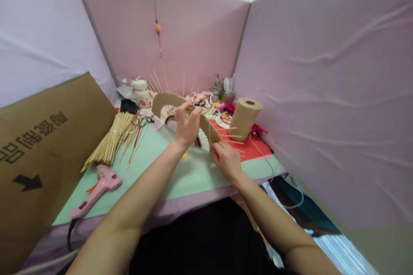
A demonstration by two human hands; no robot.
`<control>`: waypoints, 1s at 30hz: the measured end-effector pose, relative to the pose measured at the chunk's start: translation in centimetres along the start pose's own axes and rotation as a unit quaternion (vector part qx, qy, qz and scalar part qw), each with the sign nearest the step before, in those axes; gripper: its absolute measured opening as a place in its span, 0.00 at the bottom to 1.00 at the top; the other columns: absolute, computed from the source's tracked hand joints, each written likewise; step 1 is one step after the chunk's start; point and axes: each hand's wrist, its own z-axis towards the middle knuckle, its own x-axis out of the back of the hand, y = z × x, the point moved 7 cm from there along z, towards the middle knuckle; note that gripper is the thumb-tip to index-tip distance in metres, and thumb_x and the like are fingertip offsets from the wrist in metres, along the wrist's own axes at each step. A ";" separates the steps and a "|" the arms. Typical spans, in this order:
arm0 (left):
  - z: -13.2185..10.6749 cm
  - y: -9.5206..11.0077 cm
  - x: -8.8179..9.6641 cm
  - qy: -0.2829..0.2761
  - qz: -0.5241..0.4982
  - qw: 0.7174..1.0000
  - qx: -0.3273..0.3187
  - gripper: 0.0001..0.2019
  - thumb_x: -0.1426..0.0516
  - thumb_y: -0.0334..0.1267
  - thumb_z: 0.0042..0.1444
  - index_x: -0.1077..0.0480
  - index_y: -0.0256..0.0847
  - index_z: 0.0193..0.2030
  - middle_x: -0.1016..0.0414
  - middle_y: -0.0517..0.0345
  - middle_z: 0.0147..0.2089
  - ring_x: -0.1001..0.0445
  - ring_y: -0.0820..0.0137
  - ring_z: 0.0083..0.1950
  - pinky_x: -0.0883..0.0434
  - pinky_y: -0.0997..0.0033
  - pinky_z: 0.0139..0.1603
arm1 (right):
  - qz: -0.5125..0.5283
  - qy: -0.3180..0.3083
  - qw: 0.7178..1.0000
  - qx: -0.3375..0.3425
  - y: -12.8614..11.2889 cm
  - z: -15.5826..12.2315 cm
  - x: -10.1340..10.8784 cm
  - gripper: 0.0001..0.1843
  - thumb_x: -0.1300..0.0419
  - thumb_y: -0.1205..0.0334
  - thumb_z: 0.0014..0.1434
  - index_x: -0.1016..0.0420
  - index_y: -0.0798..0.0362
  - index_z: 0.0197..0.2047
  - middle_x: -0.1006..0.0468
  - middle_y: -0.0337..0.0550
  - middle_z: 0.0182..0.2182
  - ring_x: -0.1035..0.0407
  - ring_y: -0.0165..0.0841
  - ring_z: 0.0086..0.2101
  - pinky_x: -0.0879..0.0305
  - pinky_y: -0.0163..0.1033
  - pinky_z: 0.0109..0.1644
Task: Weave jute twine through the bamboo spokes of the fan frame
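Observation:
A curved band wrapped in brown twine [167, 98] stands arched over the table, with thin wooden sticks poking out along its outer edge. My left hand [188, 125] is at the band's upper middle, fingers bent together; what they pinch is hidden. At the band's lower right end, my right hand [226, 161] grips it between thumb and fingers. A thin strand of twine [210, 131] runs along the band just above my right hand. Pale ribbed strips [204, 139] show inside the arch, partly behind my left hand.
A large twine spool [245, 118] stands right on a red sheet [258, 149]. Bundled sticks [108, 142] and a pink hot glue gun [100, 189], its light lit, lie left. A cardboard box [48, 137] leans there. A lidded white jar [140, 92] stands behind. Fabric walls surround the table.

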 end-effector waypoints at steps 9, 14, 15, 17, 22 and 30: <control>-0.3 0.9 -2.2 -0.155 -0.065 0.986 0.001 0.13 0.52 0.38 0.63 0.28 0.42 0.48 0.35 0.53 0.53 0.41 0.56 0.62 0.45 0.47 0.61 | 0.058 -0.039 0.996 -0.051 1.4 -0.2 -1.2 0.13 0.50 0.63 0.67 0.26 0.52 0.35 0.25 0.45 0.32 0.33 0.34 0.36 0.48 0.37 0.35; 0.0 1.3 -2.3 -0.158 -0.055 0.986 -0.014 0.14 0.52 0.36 0.62 0.27 0.42 0.47 0.35 0.53 0.53 0.41 0.55 0.60 0.45 0.45 0.59 | 0.073 -0.016 0.995 -0.060 2.0 -0.7 -0.6 0.12 0.50 0.62 0.67 0.26 0.53 0.37 0.24 0.45 0.32 0.32 0.35 0.35 0.44 0.37 0.37; 0.0 1.4 -2.3 -0.164 -0.054 0.985 -0.018 0.14 0.51 0.35 0.61 0.27 0.44 0.47 0.35 0.54 0.53 0.41 0.56 0.59 0.44 0.46 0.59 | 0.081 -0.009 0.995 -0.061 2.2 -0.9 -0.4 0.12 0.49 0.61 0.66 0.26 0.52 0.37 0.23 0.45 0.32 0.31 0.35 0.35 0.43 0.37 0.38; 0.1 1.5 -2.4 -0.173 -0.048 0.983 -0.027 0.16 0.50 0.32 0.59 0.26 0.48 0.50 0.33 0.55 0.54 0.40 0.57 0.57 0.44 0.48 0.59 | 0.098 0.007 0.993 -0.065 2.6 -1.1 0.0 0.11 0.49 0.61 0.66 0.25 0.52 0.38 0.22 0.45 0.33 0.30 0.35 0.36 0.40 0.37 0.39; 0.1 1.3 -2.4 -0.176 -0.018 0.984 -0.021 0.21 0.51 0.28 0.56 0.25 0.53 0.50 0.31 0.58 0.57 0.39 0.58 0.54 0.42 0.53 0.55 | 0.142 0.025 0.987 -0.074 3.2 -1.4 0.5 0.11 0.49 0.62 0.66 0.25 0.52 0.40 0.21 0.47 0.34 0.29 0.36 0.36 0.36 0.38 0.40; 0.1 1.6 -2.0 -0.177 -0.022 0.984 0.008 0.12 0.48 0.38 0.61 0.24 0.50 0.45 0.30 0.57 0.57 0.39 0.58 0.53 0.42 0.55 0.53 | 0.182 0.051 0.979 -0.076 3.1 -1.4 1.1 0.11 0.48 0.62 0.65 0.25 0.53 0.40 0.21 0.47 0.33 0.28 0.35 0.36 0.34 0.38 0.40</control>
